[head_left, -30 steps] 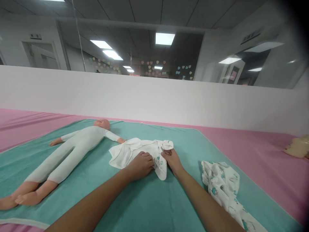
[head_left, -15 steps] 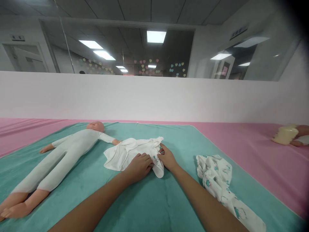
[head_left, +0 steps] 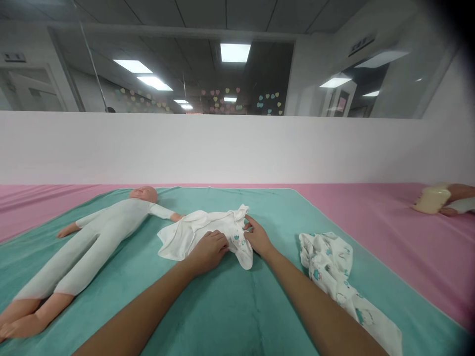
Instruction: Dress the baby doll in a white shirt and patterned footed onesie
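A small white baby shirt [head_left: 196, 226] with teal prints lies rumpled on the green cloth [head_left: 237, 306] in front of me. My left hand [head_left: 211, 249] rests on its near edge, the fingers curled down over the fabric. At the right end of the shirt, my right hand [head_left: 258, 237] pinches the edge between thumb and fingers. A printed patch shows between both hands. To the left a baby doll [head_left: 118, 222] in a white bodysuit lies on its back, one of its hands close to the shirt's far left edge.
A crumpled pair of printed white baby trousers [head_left: 334, 272] lies to the right of my right arm. Farther right, on the pink cover [head_left: 389, 217], are a yellowish bottle-like thing [head_left: 432, 199] and part of another doll [head_left: 462, 193]. A white wall [head_left: 237, 148] with windows above stands behind.
My left hand has slid slightly left along the shirt, away from my right hand, and more print shows between them. The right hand keeps its pinch. My view has shifted a little.
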A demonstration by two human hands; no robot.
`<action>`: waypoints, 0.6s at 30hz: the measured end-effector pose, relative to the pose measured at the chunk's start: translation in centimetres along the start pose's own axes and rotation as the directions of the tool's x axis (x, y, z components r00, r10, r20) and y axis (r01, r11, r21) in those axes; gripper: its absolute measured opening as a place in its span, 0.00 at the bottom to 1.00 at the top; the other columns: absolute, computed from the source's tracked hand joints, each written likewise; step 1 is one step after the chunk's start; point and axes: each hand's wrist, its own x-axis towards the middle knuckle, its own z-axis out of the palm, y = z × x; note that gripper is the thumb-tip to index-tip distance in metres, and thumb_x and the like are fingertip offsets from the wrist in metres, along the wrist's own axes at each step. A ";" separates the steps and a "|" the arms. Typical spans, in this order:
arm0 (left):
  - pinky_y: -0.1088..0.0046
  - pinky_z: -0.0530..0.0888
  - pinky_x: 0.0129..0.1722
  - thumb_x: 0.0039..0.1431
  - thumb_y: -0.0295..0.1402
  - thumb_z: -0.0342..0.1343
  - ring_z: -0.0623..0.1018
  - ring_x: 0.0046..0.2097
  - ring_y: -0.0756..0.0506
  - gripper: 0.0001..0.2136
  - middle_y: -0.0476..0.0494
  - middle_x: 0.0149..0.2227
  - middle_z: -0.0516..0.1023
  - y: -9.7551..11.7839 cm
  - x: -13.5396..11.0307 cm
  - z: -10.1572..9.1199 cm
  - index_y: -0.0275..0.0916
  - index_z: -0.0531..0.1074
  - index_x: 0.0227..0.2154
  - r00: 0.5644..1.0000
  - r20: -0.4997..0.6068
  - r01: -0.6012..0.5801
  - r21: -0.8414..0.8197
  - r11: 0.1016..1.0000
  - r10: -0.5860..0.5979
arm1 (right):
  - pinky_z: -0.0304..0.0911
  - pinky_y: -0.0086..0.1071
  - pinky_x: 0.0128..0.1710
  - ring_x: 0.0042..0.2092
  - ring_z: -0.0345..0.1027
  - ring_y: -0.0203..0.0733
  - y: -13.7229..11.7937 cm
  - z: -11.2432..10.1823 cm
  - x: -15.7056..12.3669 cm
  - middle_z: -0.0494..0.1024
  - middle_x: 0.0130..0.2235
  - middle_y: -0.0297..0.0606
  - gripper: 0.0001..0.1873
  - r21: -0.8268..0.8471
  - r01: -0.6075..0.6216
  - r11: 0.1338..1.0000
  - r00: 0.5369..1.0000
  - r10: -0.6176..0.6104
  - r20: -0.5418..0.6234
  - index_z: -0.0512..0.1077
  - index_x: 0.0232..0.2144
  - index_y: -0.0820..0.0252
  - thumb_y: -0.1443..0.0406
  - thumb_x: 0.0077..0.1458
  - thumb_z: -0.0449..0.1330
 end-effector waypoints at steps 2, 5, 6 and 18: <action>0.69 0.63 0.36 0.58 0.31 0.46 0.69 0.37 0.46 0.06 0.47 0.32 0.71 0.6 0.0 0.0 0.39 0.66 0.28 1.000 -0.028 0.008 -0.059 0.998 -0.009 | 0.55 0.24 0.23 0.23 0.55 0.28 0.0 -0.6 0.1 0.67 0.34 0.30 0.36 0.021 -0.004 1.000 1.000 0.004 -0.020 0.60 0.54 0.51 0.71 0.37 0.49; 0.71 0.64 0.38 0.59 0.32 0.46 0.70 0.37 0.48 0.06 0.50 0.33 0.72 1.7 -0.1 0.1 0.41 0.67 0.31 0.999 -0.047 -0.011 -0.182 0.983 0.002 | 0.54 0.24 0.22 0.22 0.53 0.28 -0.1 -1.7 0.2 0.67 0.33 0.29 0.37 0.040 0.010 0.999 0.996 -0.006 -0.087 0.61 0.53 0.50 0.70 0.36 0.49; 0.72 0.64 0.38 0.60 0.32 0.46 0.70 0.37 0.49 0.06 0.51 0.34 0.73 2.0 -0.1 0.1 0.41 0.67 0.32 0.999 -0.036 -0.024 -0.216 0.976 0.017 | 0.53 0.24 0.22 0.22 0.52 0.28 -0.1 -2.1 0.2 0.67 0.33 0.29 0.37 0.043 0.017 0.999 0.993 -0.012 -0.118 0.61 0.53 0.50 0.70 0.36 0.49; 0.65 0.65 0.41 0.59 0.34 0.42 0.70 0.44 0.42 0.11 0.43 0.41 0.73 -5.6 -1.0 -1.6 0.41 0.67 0.41 0.855 -0.329 0.429 0.016 0.903 -0.401 | 0.54 0.23 0.22 0.25 0.55 0.32 0.1 -3.5 0.1 0.68 0.30 0.31 0.30 0.059 -0.031 0.998 0.975 0.044 -0.217 0.68 0.46 0.55 0.68 0.36 0.50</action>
